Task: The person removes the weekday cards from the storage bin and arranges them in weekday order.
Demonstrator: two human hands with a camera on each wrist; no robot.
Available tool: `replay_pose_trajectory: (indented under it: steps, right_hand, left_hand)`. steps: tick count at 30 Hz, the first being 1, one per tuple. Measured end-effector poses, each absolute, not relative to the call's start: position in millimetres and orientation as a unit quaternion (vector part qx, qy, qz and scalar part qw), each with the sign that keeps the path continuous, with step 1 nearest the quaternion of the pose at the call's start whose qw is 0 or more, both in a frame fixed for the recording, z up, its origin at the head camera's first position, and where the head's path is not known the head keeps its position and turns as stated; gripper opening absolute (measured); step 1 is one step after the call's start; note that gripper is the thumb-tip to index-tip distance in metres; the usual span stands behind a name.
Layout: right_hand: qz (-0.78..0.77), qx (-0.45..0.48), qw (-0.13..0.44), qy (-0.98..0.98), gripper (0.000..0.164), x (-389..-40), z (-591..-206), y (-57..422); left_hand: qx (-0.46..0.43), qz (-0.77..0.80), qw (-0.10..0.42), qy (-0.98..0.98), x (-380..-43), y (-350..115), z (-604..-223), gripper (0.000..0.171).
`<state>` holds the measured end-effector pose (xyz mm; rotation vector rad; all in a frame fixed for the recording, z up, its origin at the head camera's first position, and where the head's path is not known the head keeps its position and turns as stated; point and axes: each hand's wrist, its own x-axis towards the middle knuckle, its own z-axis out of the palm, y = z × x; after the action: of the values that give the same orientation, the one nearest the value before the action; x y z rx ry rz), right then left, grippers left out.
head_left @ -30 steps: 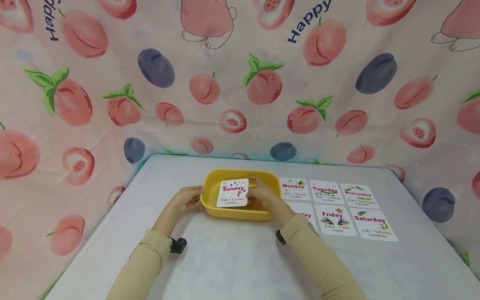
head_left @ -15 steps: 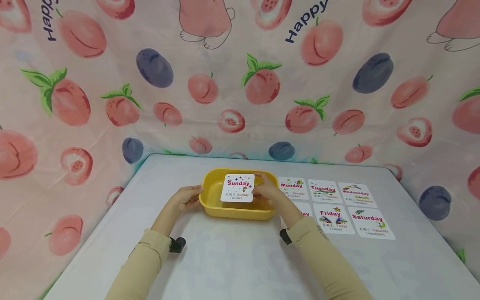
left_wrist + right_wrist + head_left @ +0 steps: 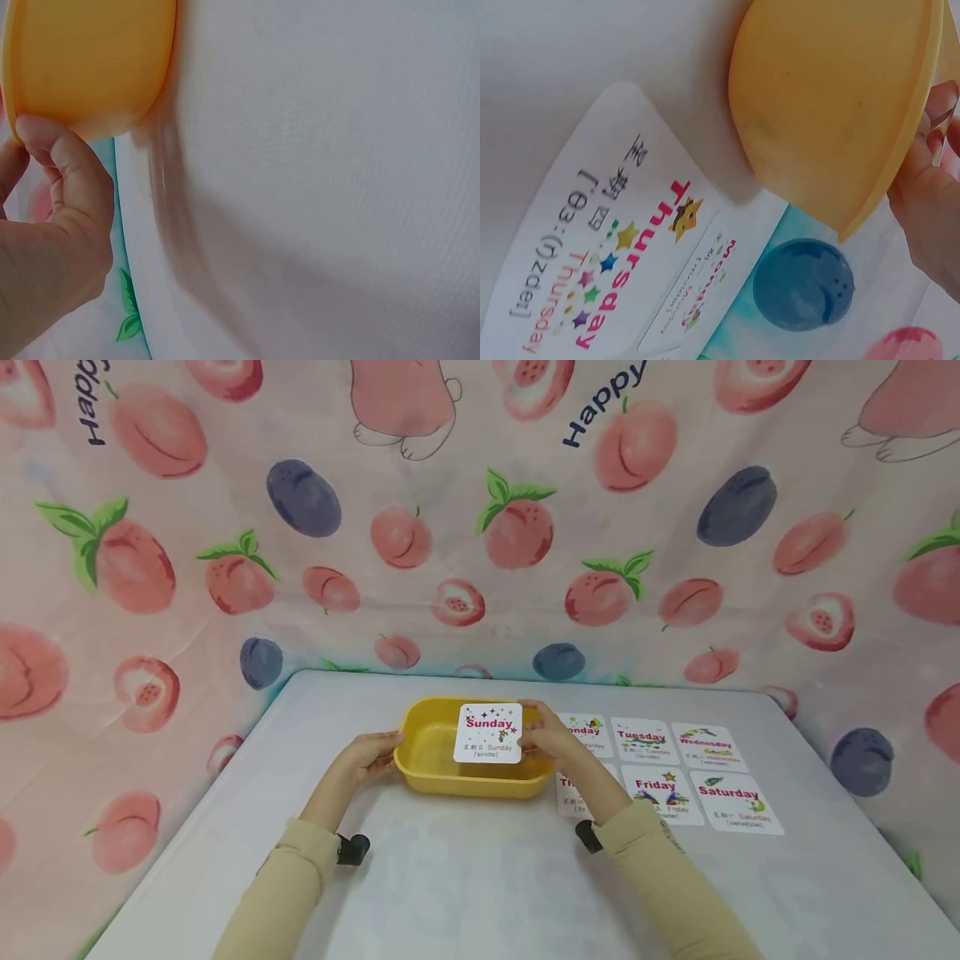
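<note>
My left hand [image 3: 371,753] pinches the left rim of a yellow plastic basin [image 3: 427,783]; the left wrist view shows thumb and fingers on the basin's edge [image 3: 90,60]. In my right hand [image 3: 549,733] is a square white card [image 3: 488,733] printed "Sunday", pinched by its right edge and tilted up over the basin's right half. The right wrist view has the right hand [image 3: 930,202] beyond the basin's wall [image 3: 832,97], with most of the card hidden there.
Right of the basin, day cards lie in two rows: Monday [image 3: 591,732], Tuesday [image 3: 645,742], Wednesday [image 3: 708,746] behind; Thursday [image 3: 573,797], Friday [image 3: 660,793], Saturday [image 3: 735,802] in front. A fruit-print cloth [image 3: 495,635] hangs behind the white table [image 3: 465,877].
My right hand has lifted the Sunday card and carried it rightward over the basin, tilting it more upright. The left hand stays on the rim. The head view shifts slightly.
</note>
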<state>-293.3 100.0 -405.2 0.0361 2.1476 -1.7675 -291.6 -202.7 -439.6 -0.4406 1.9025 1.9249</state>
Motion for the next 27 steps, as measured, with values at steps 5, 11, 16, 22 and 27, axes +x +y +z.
replay_pose_trajectory:
  steps: [5,11,16,22,27]
  right_hand:
    - [-0.622,0.006,0.173,0.763,0.067,-288.0,-405.5,110.0]
    - [-0.625,-0.008,0.175,0.761,0.066,-281.4,-403.6,122.2]
    - [-0.621,-0.022,0.175,0.764,0.070,-273.3,-403.4,137.0]
    - [-0.608,-0.046,0.172,0.774,0.074,-262.3,-405.1,157.4]
    - [-0.597,-0.044,0.177,0.781,0.074,-253.3,-405.8,170.9]
  left_hand:
    - [-0.146,0.688,0.200,0.682,-288.8,-203.6,-442.1,0.054]
    - [-0.157,0.690,0.195,0.679,-290.4,-203.9,-440.6,0.055]
    - [-0.145,0.692,0.200,0.678,-291.8,-203.4,-439.6,0.055]
    - [-0.151,0.677,0.204,0.691,-290.2,-202.9,-439.2,0.053]
    - [-0.153,0.683,0.199,0.686,-290.2,-204.7,-439.2,0.052]
